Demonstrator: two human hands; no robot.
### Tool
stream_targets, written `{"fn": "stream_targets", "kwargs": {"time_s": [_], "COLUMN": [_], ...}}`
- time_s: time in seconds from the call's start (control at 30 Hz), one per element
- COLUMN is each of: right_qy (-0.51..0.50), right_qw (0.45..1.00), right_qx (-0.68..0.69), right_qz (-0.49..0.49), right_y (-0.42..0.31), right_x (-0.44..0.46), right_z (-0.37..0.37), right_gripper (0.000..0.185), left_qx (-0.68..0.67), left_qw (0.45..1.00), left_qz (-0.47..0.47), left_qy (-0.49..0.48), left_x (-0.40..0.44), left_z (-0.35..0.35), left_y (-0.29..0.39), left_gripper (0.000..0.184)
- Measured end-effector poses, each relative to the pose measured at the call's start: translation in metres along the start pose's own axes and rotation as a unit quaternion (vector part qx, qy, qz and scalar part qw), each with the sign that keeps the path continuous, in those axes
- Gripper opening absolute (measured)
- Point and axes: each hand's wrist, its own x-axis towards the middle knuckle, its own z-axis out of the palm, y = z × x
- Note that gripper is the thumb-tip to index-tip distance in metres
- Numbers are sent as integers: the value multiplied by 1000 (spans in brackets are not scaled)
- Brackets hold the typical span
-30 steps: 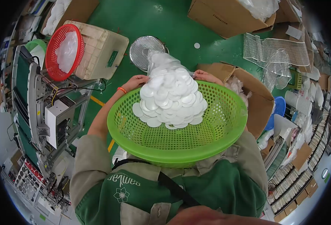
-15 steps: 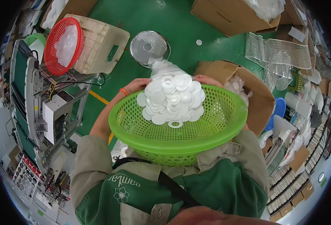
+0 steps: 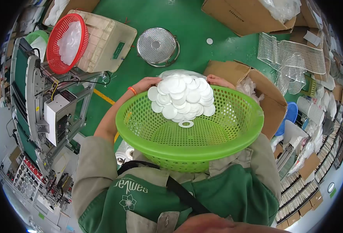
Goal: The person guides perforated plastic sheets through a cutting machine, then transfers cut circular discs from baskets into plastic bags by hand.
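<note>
A green perforated basket (image 3: pixel 191 149) rests against my torso. White round discs (image 3: pixel 181 95) are heaped at its far side, with a white ring (image 3: pixel 186 124) on the basket's bottom just below them. Behind the heap shows the rim of a clear plastic bag (image 3: pixel 183 72). My left hand (image 3: pixel 149 82), with a red band at the wrist, is closed on the bag's left side at the basket's far rim. On the right side, my right hand (image 3: pixel 217 80) is closed on the bag too. The discs hide most of the bag.
A metal stool (image 3: pixel 156 46) stands on the green floor beyond the basket. Left are a red basket (image 3: pixel 52 46) on a beige crate (image 3: pixel 119 37) and a machine frame (image 3: pixel 31 89). An open cardboard box (image 3: pixel 270 103) stands close on the right, near a blue basin (image 3: pixel 292 112).
The bag and its top have sunk lower behind the heap. A white ring has come to lie below the discs. The surroundings have shifted slightly in view.
</note>
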Motion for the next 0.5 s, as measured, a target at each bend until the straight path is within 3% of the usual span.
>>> {"fn": "stream_targets", "kwargs": {"time_s": [0.1,0.23,0.5], "right_qy": [-7,36,15], "right_qw": [1000,996,995], "right_qx": [-3,48,60], "right_qz": [1,68,78], "right_y": [0,19,38], "right_x": [-6,-12,16], "right_z": [0,5,1], "right_gripper": [11,12,13], "left_qx": [-81,-75,-105], "left_qw": [996,996,992], "left_qz": [-29,-56,-63], "left_qy": [-10,-7,26], "left_x": [-6,-7,-36], "left_z": [4,3,3], "left_y": [-22,-46,-26], "left_gripper": [32,37,32]}}
